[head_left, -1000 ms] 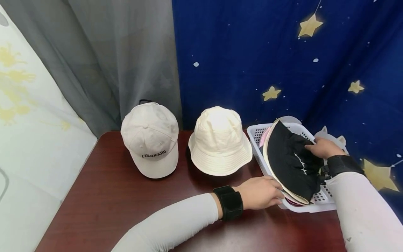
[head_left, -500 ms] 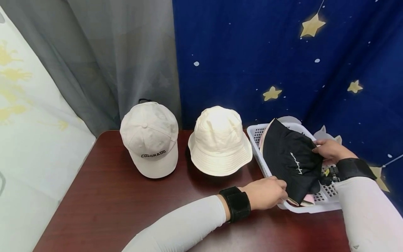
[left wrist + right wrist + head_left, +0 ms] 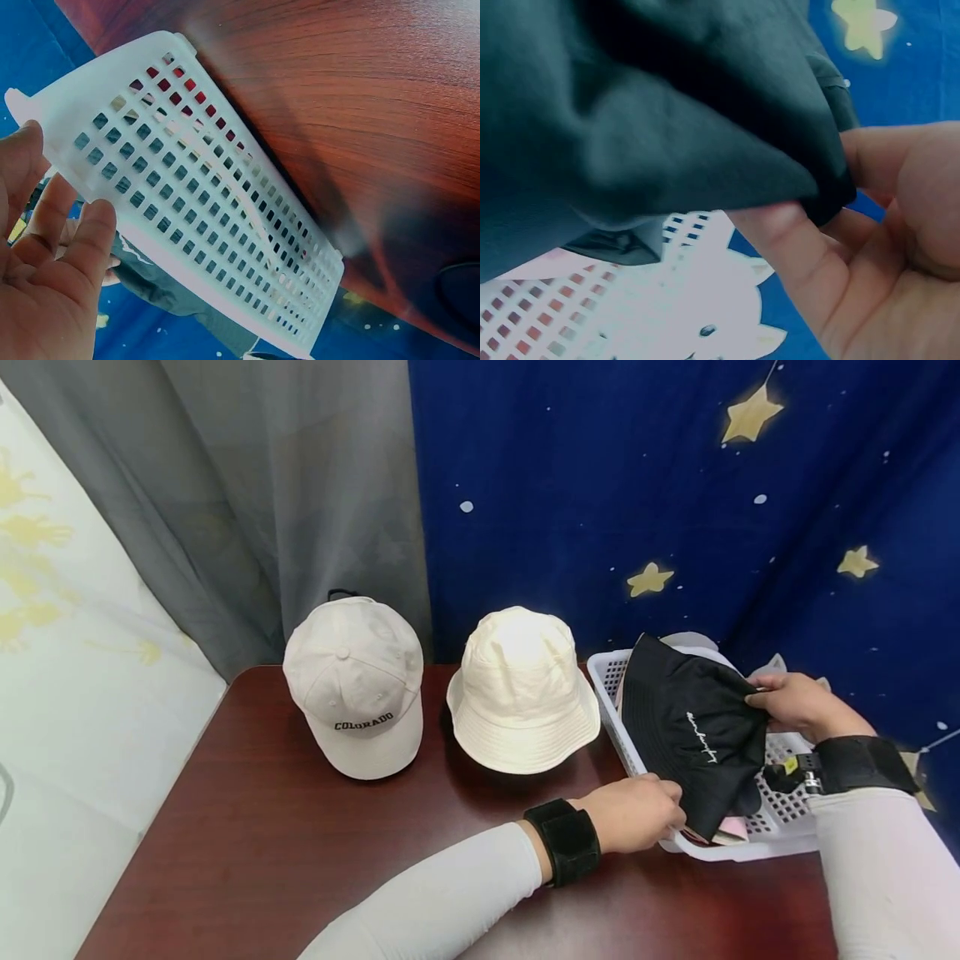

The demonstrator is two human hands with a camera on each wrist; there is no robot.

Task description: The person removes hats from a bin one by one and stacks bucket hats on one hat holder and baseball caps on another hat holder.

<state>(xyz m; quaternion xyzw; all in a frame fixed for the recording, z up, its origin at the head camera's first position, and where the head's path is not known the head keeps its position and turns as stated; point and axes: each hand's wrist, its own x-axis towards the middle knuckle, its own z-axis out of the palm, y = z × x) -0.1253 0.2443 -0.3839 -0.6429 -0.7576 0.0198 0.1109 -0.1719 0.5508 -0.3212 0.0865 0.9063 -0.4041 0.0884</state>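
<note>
Black hat [image 3: 693,735] with white script in my right hand [image 3: 795,703], white perforated basket [image 3: 787,814], cream bucket hat [image 3: 521,693], beige cap [image 3: 356,685] with black lettering, dark red wood counter [image 3: 262,852], navy star curtain [image 3: 675,485].

Bare tabletop [image 3: 285,860] in front of the bucket hat [image 3: 521,693], wide passage there. Left of it the Colorado cap [image 3: 356,689] blocks, right of it the white basket [image 3: 787,810] sits just beside. Curtain [image 3: 600,502] close behind.
</note>
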